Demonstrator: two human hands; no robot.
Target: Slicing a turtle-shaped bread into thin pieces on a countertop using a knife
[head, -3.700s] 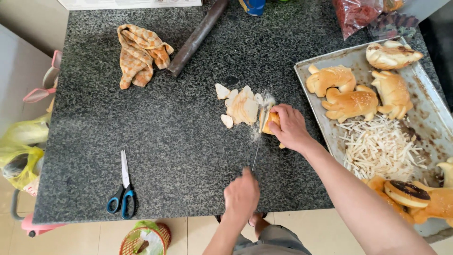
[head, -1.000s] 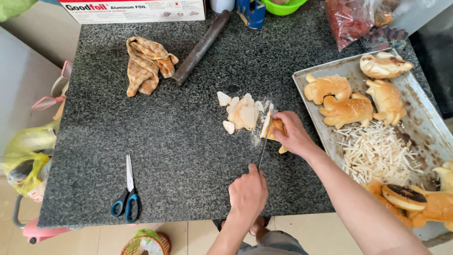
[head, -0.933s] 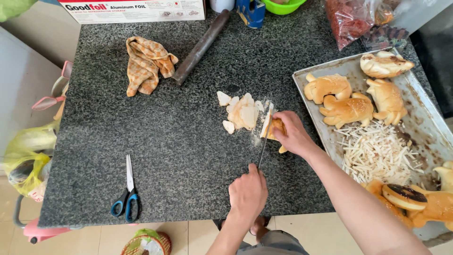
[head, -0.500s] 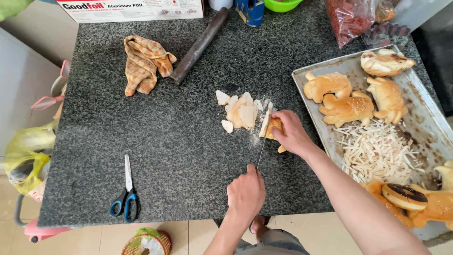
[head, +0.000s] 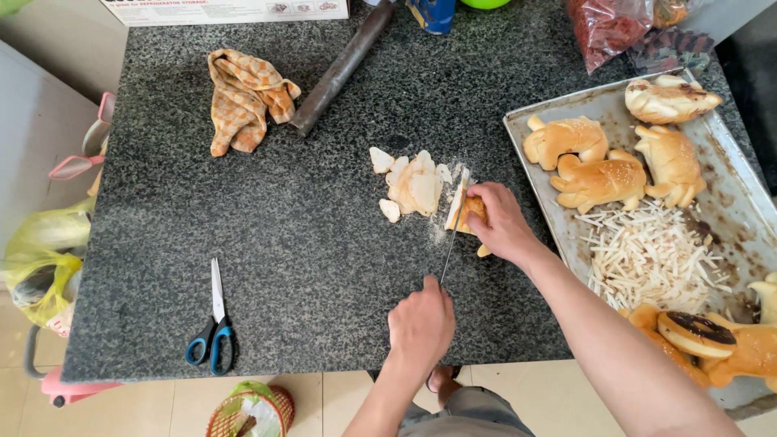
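Observation:
My left hand [head: 421, 322] grips the handle of a knife [head: 452, 235] whose blade stands on edge against a piece of bread [head: 469, 212]. My right hand [head: 502, 222] holds that bread down on the dark granite counter [head: 243, 218]. Just left of the blade lies a small pile of pale bread slices [head: 413, 184]. Crumbs are scattered around the cut.
A metal baking tray [head: 558, 235] at the right holds animal-shaped buns [head: 600, 180], a heap of thin white strips [head: 651, 255] and more buns. Blue-handled scissors [head: 214, 324], a checked cloth [head: 243, 95], a dark rolling pin [head: 340, 69] and a long box lie on the counter.
The knife blade has shifted slightly against the bread while my right hand stays on it. The view has tilted a little; the other items have not moved.

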